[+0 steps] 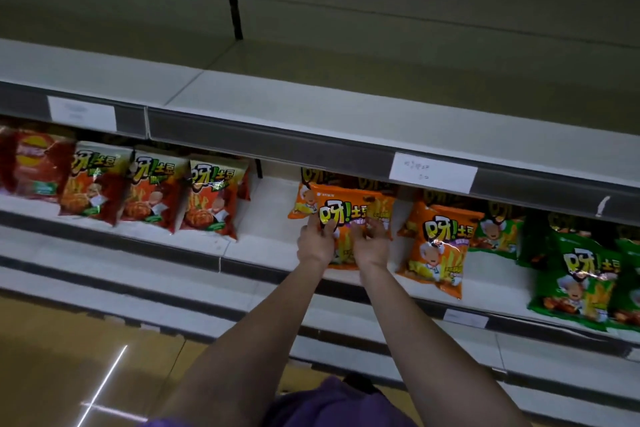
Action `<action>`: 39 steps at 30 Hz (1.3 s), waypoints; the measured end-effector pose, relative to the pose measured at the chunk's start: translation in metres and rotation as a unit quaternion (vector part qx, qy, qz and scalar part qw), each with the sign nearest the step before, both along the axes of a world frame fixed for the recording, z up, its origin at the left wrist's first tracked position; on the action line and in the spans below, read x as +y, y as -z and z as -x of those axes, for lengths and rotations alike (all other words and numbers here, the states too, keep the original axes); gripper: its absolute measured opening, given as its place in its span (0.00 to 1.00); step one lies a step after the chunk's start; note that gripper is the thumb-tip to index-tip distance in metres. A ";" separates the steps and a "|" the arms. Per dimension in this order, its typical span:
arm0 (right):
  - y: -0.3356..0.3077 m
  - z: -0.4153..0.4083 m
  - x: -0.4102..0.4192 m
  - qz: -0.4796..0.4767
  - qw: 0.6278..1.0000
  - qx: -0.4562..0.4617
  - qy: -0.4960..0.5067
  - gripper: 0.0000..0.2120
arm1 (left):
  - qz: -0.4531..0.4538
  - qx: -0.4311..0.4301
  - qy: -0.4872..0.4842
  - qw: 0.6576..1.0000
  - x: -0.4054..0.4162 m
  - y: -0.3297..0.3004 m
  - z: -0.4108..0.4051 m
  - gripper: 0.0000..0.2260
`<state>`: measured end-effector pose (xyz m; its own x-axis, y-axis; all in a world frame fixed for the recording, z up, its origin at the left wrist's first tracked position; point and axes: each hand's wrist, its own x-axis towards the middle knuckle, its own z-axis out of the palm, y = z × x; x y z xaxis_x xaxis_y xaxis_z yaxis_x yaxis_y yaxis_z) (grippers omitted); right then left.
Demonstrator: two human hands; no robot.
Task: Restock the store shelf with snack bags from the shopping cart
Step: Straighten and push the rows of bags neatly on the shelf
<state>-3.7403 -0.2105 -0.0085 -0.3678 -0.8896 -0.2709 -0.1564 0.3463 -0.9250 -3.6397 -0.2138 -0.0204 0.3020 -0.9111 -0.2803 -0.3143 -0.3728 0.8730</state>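
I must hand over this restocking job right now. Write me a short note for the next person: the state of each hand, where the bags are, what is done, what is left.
Left hand: grips the orange snack bag at its lower left.
Right hand: grips the same bag at its lower right.
The bag stands on the middle shelf, in front of another orange bag.
Done: red bags stand to the left, a second orange group and green bags to the right.
Left: set this bag straight and let go. A gap remains between the red and orange bags. The shopping cart is out of view, so I cannot tell how many bags remain.
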 end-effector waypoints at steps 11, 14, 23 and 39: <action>0.007 0.003 -0.014 -0.110 0.970 0.170 -0.131 0.26 | -0.006 0.053 0.073 0.996 -0.019 0.004 -0.021 0.25; 0.005 0.003 -0.018 -0.120 0.975 0.142 -0.120 0.29 | 0.000 0.081 0.071 0.994 -0.020 -0.001 -0.026 0.26; 0.008 0.003 -0.009 -0.021 0.996 0.070 0.051 0.10 | 0.115 0.063 0.027 0.991 -0.012 -0.010 -0.036 0.06; 0.010 -0.006 -0.019 -0.121 0.986 0.034 -0.113 0.18 | -0.013 0.032 0.239 0.970 -0.050 -0.011 -0.017 0.11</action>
<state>-3.7343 -0.2293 -0.0187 -0.1921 -0.8637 -0.4659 -0.3138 0.5039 -0.8048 -3.6232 -0.2635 -0.0094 -0.1728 -0.9349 -0.3100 -0.4023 -0.2203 0.8886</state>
